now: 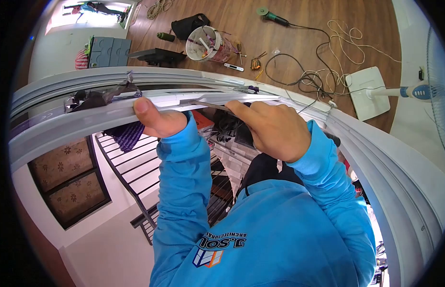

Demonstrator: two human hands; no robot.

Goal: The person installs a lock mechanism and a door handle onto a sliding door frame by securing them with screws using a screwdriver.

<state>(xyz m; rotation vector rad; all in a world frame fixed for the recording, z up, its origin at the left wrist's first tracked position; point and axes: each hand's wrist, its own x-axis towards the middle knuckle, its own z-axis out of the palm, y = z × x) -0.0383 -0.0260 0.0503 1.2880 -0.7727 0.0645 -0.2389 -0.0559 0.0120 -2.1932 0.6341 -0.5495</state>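
Note:
A long white frame rail runs across in front of me. My left hand is closed round it, thumb on top, the other fingers hidden below. My right hand is closed on a thin flat metal blade, whose tip points left and lies against the rail. Its handle, if any, is hidden in the fist. Torn dark plastic film clings to the rail left of my left hand. A purple knitted cloth hangs just beneath it.
Beyond the rail, a white bucket, a green angle grinder, tangled cords and a white fan base are on the wooden floor. A black stair railing lies below, at left. A person is far off at top left.

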